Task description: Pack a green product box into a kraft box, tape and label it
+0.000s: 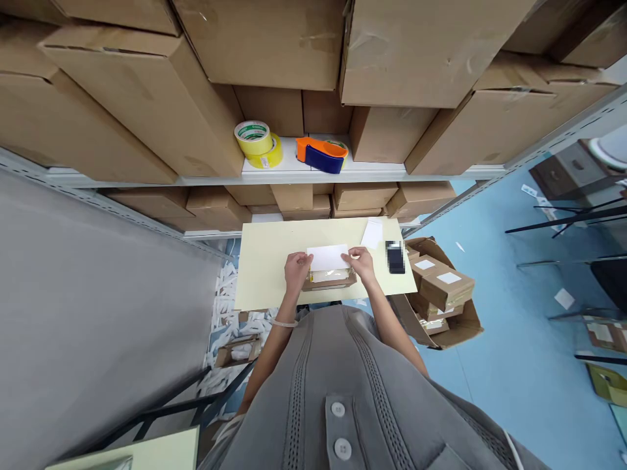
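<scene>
A white label sheet (327, 257) is held at both ends above a small brown cardboard box (329, 279) on the pale yellow table (264, 274). My left hand (297, 271) pinches the sheet's left edge, fingers closed. The sheet's right edge is pinched by my right hand (363, 263). The box lies between my hands, partly hidden under the sheet.
Another white sheet (372, 234) and a dark device (395, 257) lie on the table's right. An open carton of labelled parcels (443, 287) stands on the blue floor to the right. Yellow tape rolls (257, 140) and an orange-blue tape dispenser (321, 155) sit on the shelf among large cartons.
</scene>
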The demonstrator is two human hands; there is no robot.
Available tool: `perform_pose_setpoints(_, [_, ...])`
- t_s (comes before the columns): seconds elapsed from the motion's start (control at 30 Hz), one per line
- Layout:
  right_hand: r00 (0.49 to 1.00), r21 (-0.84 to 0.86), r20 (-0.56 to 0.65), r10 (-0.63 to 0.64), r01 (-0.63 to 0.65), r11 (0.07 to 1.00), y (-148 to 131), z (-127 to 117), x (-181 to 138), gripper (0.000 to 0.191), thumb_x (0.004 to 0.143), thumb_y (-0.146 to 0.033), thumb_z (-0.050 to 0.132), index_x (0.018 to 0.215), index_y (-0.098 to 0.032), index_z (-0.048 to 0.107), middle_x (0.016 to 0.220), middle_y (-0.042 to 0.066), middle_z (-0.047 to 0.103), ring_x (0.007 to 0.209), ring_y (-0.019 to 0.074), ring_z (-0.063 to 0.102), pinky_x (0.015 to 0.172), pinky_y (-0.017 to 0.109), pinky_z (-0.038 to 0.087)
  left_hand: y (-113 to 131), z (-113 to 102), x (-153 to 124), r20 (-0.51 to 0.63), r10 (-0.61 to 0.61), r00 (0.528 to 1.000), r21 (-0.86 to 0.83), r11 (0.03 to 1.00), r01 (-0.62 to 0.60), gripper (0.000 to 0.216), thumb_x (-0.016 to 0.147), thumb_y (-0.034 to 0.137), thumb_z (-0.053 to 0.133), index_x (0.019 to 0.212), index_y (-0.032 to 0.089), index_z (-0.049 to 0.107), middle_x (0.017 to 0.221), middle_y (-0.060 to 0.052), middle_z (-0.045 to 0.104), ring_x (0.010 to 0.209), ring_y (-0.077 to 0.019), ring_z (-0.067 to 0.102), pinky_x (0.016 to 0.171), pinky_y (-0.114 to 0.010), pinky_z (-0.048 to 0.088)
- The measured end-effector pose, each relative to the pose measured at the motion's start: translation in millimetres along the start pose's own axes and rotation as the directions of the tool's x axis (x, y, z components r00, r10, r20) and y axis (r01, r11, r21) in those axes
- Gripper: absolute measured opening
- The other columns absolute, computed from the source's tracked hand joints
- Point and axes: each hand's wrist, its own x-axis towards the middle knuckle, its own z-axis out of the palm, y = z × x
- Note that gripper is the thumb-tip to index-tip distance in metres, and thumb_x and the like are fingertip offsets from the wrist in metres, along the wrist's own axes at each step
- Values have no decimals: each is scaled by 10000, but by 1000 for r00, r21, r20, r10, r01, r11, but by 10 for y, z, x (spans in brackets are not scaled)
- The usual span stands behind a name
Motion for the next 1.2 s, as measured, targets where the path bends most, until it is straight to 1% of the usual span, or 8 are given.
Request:
perform_pose_setpoints(0.07, [1000,-154,6,6,-5,988,169,57,10,139,656,-324,704,638,-205,634,952,60,625,973,228,590,886,331,455,-150,50,-2,12,-1,1000,199,980,-1,167,780,366,644,732,206,653,1054,-85,627,1032,-238,596,897,-369,477])
perform_pose_setpoints(0.13, [1000,-286,9,6,-3,958,299,127,-3,111,675,-296,695,656,-202,640,972,68,607,1002,237,576,917,340,440,-269,97,-18,8,-11,1000,358,934,7,169,797,363,624,730,211,658,1086,-96,615,1127,-274,551,905,-382,466])
perform_pose_setpoints(0.27, [999,-426,27,-20,30,904,444,237,-25,64,712,-261,669,684,-210,643,964,65,588,1028,241,555,940,343,423,-421,180,-38,9,-3,1000,516,856,-2,181,826,364,593,768,214,677,1089,-113,604,1110,-298,543,900,-409,454])
perform_pose_setpoints(0.37, [999,-458,26,-36,44,888,488,268,-15,53,734,-255,652,707,-209,648,979,70,582,1028,243,552,940,345,418,-462,220,-38,6,23,1000,558,829,-23,200,846,363,568,789,208,681,1076,-125,595,1078,-296,547,884,-404,449])
perform_pose_setpoints(0.57, [998,-489,23,-52,57,870,544,280,0,64,760,-267,642,751,-206,658,1014,72,574,1040,240,538,941,346,407,-445,244,-77,10,61,998,596,801,-55,196,866,350,545,803,208,665,1080,-128,578,1080,-293,536,889,-403,433])
perform_pose_setpoints(0.83, [996,-541,48,-69,84,837,593,313,-33,57,768,-248,633,735,-201,636,1033,77,556,1053,245,528,929,352,403,-465,253,-140,42,104,994,649,754,-106,176,882,318,525,822,198,638,1068,-129,571,1081,-293,532,881,-412,433])
perform_pose_setpoints(1.07, [990,-659,71,-121,137,739,572,354,-29,66,798,-247,615,758,-195,615,1031,77,530,1036,235,518,916,353,380,-471,287,-137,74,158,985,728,667,-162,163,895,299,520,864,193,639,1156,-127,570,1111,-285,520,898,-408,424])
perform_pose_setpoints(1.2, [986,-707,90,-137,160,688,575,355,-46,83,826,-271,624,826,-187,624,1057,88,531,1027,235,529,916,366,367,-446,291,-149,79,192,978,752,633,-184,181,899,310,516,889,179,642,1140,-139,567,1092,-290,535,893,-413,417])
